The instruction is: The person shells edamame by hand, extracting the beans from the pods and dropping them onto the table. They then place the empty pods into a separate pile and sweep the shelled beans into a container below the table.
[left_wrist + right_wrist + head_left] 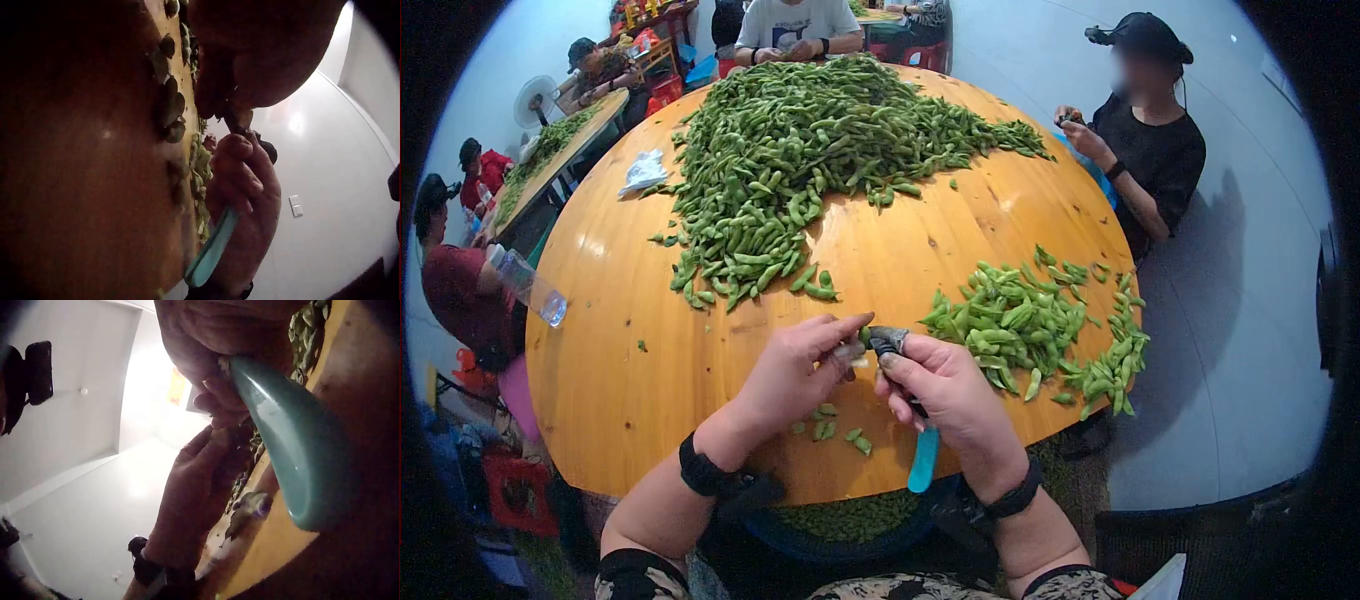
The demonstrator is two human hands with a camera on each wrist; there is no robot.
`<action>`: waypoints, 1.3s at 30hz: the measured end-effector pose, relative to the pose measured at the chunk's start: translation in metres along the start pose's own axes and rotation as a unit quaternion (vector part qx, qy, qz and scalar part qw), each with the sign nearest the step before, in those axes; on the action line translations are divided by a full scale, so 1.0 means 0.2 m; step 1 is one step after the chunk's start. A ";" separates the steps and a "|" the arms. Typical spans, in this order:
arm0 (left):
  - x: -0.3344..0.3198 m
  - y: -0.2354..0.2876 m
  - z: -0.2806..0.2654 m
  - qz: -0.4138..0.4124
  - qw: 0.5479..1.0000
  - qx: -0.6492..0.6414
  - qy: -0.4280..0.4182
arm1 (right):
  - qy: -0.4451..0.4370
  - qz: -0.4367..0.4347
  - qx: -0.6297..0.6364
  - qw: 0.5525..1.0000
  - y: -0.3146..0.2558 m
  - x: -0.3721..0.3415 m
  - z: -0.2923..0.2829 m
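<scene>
My left hand (800, 365) pinches a green soybean pod (865, 337) between thumb and fingers, its index finger stretched over the top. Meeting it at the fingertips, my right hand (948, 388) grips a tool with a teal handle (923, 460); the handle's rounded end sticks out below the palm. Dark grey wrapping (888, 338) covers a right fingertip. The tool's working end is hidden among the fingers, so I cannot tell its kind. In the right wrist view, the curved teal handle (287, 447) hangs over the table edge.
A big heap of soybean pods (800, 150) covers the far table. Brighter pods (1020, 325) lie to the right, and several small pieces (860, 441) near the front edge. Below stands a basin (750, 520) of shelled beans. A bottle (530, 285) and other people are around.
</scene>
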State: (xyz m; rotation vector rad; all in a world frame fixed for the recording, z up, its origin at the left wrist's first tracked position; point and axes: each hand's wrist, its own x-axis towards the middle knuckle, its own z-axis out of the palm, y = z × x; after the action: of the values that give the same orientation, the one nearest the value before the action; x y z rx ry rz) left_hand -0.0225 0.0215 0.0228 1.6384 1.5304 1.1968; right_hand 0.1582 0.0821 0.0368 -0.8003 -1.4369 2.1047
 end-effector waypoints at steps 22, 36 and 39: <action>-0.01 -0.02 0.05 0.111 0.982 0.144 0.057 | 0.055 -0.017 -0.040 0.998 0.03 0.03 0.09; 0.02 -0.03 -0.03 -0.060 0.983 -0.165 -0.052 | 0.026 0.002 0.055 0.998 0.05 0.07 0.03; 0.02 -0.03 -0.05 -0.103 0.947 -0.294 -0.073 | 0.020 0.029 0.104 0.994 0.03 0.06 0.01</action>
State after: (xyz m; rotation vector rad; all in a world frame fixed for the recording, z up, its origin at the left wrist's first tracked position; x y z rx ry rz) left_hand -0.0340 0.0246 0.0218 1.1122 1.0757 1.2300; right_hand 0.1467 0.0868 0.0296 -0.8047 -1.1634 2.2232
